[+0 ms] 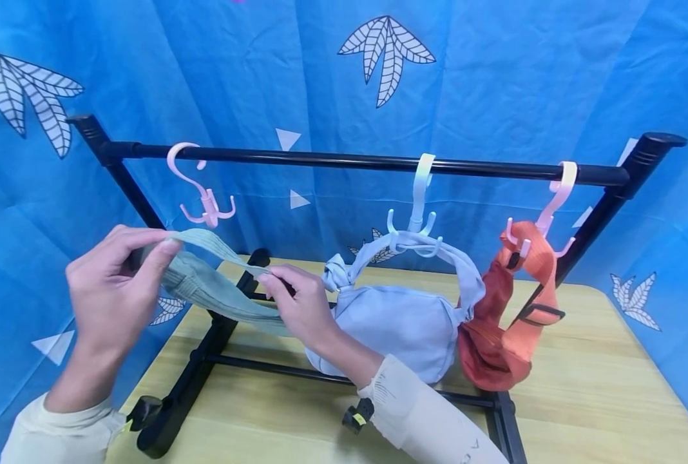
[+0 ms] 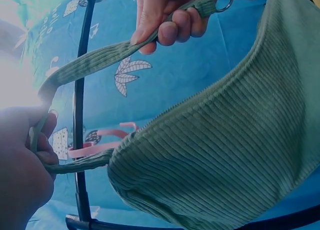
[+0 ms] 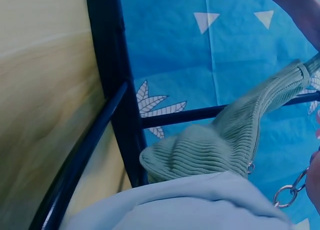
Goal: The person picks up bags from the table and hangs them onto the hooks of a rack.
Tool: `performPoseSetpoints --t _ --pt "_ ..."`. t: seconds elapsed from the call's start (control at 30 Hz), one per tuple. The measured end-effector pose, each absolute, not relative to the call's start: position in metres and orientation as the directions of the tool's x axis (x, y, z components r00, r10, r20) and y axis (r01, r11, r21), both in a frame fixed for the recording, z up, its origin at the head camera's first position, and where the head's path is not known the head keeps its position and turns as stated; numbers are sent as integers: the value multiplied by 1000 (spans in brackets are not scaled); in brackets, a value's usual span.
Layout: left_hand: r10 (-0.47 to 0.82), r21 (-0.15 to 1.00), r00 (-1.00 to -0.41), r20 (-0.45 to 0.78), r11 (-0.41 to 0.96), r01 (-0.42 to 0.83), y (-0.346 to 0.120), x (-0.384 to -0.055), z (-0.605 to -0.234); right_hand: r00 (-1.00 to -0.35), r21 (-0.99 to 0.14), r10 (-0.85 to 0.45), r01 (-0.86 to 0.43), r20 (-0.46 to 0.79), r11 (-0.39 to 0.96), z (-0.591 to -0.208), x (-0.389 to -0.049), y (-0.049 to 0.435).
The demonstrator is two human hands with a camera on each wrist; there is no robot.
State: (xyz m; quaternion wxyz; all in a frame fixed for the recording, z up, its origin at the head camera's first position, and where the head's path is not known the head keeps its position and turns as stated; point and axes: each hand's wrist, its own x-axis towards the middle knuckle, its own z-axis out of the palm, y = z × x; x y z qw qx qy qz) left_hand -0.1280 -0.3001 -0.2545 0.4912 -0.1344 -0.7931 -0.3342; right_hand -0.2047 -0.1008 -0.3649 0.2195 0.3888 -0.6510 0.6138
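A green corduroy bag (image 2: 215,140) hangs by its strap (image 1: 222,248) between both hands, at the left part of the rack. My left hand (image 1: 109,283) pinches the strap between thumb and fingers, just below a pink hook (image 1: 207,206) on the bar. Farther along the strap, my right hand (image 1: 303,303) grips it close to its end, where metal rings (image 3: 285,196) join it. The strap is stretched between the hands in the left wrist view. Part of the bag is hidden behind the right hand in the head view.
A black rack (image 1: 321,158) stands on a wooden table (image 1: 599,361), before a blue leaf-print cloth (image 1: 495,77). A light blue bag (image 1: 390,328) hangs from a pale blue-green hook (image 1: 418,206). To its right, a red-orange bag (image 1: 495,354) hangs from another pink hook (image 1: 553,200).
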Motion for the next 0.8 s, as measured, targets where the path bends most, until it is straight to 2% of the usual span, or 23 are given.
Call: performPoseSetpoints --t 0.23,0.8 --pt "-138 402 -471 871 751 524 -305 -130 -247 -620 -652 -262 -757 739 -45 -356 -206 -104" --pt "-205 457 -508 837 771 443 -324 -139 -240 -680 -711 -280 -703 678 -13 -335 -209 -105"
